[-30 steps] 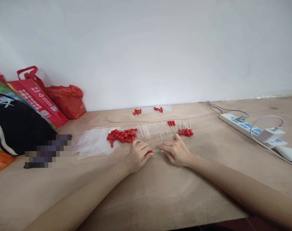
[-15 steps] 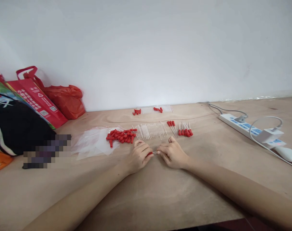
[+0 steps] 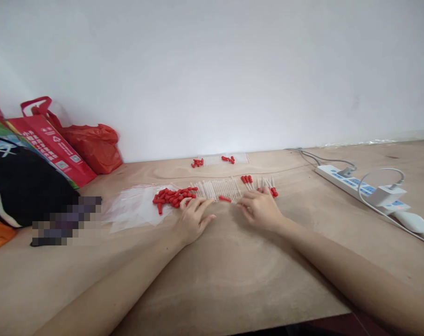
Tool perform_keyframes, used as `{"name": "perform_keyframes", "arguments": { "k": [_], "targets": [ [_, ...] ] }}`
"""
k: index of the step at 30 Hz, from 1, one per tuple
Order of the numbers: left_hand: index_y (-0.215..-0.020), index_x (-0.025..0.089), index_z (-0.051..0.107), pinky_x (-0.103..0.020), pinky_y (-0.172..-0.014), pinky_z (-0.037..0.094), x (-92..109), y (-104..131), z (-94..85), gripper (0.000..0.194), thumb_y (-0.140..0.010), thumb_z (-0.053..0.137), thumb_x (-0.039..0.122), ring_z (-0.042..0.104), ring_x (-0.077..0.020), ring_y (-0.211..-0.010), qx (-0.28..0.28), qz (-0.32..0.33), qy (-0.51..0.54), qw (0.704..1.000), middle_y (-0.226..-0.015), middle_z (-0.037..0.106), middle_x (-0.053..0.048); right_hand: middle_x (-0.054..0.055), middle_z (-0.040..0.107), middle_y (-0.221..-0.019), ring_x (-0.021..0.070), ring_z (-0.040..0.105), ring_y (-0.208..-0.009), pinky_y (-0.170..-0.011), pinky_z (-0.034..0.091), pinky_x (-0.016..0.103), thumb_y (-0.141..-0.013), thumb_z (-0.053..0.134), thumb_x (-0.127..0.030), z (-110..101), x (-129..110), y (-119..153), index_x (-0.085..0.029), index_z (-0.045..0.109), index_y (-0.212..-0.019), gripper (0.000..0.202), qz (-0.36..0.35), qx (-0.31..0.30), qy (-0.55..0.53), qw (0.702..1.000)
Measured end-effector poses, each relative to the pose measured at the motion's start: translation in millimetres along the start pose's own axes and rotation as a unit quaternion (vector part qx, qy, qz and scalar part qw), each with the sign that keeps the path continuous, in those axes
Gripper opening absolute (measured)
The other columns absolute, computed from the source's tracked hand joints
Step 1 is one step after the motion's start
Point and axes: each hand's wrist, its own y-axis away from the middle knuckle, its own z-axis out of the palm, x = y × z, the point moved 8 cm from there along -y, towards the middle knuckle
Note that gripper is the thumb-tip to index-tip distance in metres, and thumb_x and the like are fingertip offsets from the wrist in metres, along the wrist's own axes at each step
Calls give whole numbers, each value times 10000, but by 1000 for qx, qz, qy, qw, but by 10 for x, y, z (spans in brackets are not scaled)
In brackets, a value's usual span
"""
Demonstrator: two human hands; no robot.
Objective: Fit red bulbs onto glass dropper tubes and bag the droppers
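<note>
Between my hands is a dropper with a red rubber bulb (image 3: pixel 225 199) pointing left; its clear tube runs into the fingertips of my right hand (image 3: pixel 263 209), which is closed on it. My left hand (image 3: pixel 192 221) is open, fingers spread, and holds nothing. Its fingertips are beside a heap of red rubber bulbs (image 3: pixel 173 197). Behind both hands lies a row of clear thin tubes (image 3: pixel 220 189). Past my right hand are droppers with red bulbs on their ends, one group with bulbs at the far end (image 3: pixel 247 179), another with bulbs toward me (image 3: pixel 274 192), partly hidden by that hand.
Clear plastic bags (image 3: pixel 131 205) lie left of the heap. By the wall sits another bag (image 3: pixel 240 157) with red bulbs on it. A white power strip (image 3: pixel 351 183) with cables and a charger is on the right. Red bags (image 3: pixel 54 147) and a black bag (image 3: pixel 26 186) stand left.
My left hand has let go of the red bulb, opened and moved left toward the heap. My right hand has carried the dropper slightly up and away from me.
</note>
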Motion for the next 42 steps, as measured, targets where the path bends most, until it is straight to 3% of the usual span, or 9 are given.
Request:
{"name": "perform_keyframes", "arguments": {
  "k": [4,8,16,23,26,30,33,37,42],
  "targets": [
    [-1092,176,472,-409,-854,264,-148,0,15,311,-800,474,284,494,-223,-953,-26,-65,-2,998,-1004,550,-84,49,647,-761,191,553,-735,-712,256,334,-793,380,-306,23,840,-31,-205,610,-855,259,283,26,-29,958],
    [-992,193,524,-420,-863,247,-114,-6,29,215,-800,462,267,513,-208,-919,-48,-60,-4,997,-968,563,-68,94,653,-818,244,571,-825,-775,269,397,-761,393,-261,132,1153,-108,-178,566,-969,283,373,3,-4,928],
    [-955,190,546,-425,-878,222,-119,16,68,185,-801,471,257,520,-195,-914,-51,-55,-12,997,-951,574,-56,138,626,-845,277,568,-829,-784,252,438,-761,390,-267,270,1059,-193,-124,496,-1011,307,375,-54,41,925],
    [-875,202,577,-429,-869,203,-128,30,31,142,-789,487,271,511,-201,-883,-25,-67,-50,996,-890,589,-40,105,600,-961,236,523,-869,-791,204,413,-771,375,-252,355,764,-351,-171,577,-877,242,279,-45,56,958],
    [-816,192,574,-421,-843,221,-143,42,-16,112,-767,509,269,506,-207,-861,-7,-96,-67,993,-851,587,-39,105,605,-934,247,504,-885,-786,199,424,-766,391,-303,447,678,-395,-169,605,-790,254,275,-63,56,958],
    [-754,174,546,-398,-795,252,-303,-11,-132,94,-756,510,261,504,-211,-852,18,-153,-90,984,-831,585,-43,122,611,-899,269,502,-891,-788,198,440,-752,409,-327,537,703,-414,-149,616,-786,275,296,-102,66,947],
    [-731,179,556,-421,-805,247,-573,-102,-273,145,-771,486,299,492,-235,-893,30,-211,-122,969,-845,588,-55,136,618,-877,277,507,-895,-794,199,443,-753,403,-283,568,732,-423,-126,620,-807,274,308,-127,69,940],
    [-767,204,606,-469,-828,235,-932,-262,-271,189,-758,487,349,468,-269,-964,-39,-256,-124,958,-903,597,-65,162,617,-902,280,513,-896,-812,190,440,-754,403,-244,597,717,-450,-98,626,-845,282,315,-140,73,936],
    [-768,225,649,-468,-842,236,-1012,-524,-25,168,-715,524,324,475,-274,-962,-135,-204,-125,961,-932,606,-74,185,604,-937,295,483,-961,-817,188,431,-768,389,-221,596,678,-453,-83,624,-864,289,309,-107,85,941]
  ]
}}
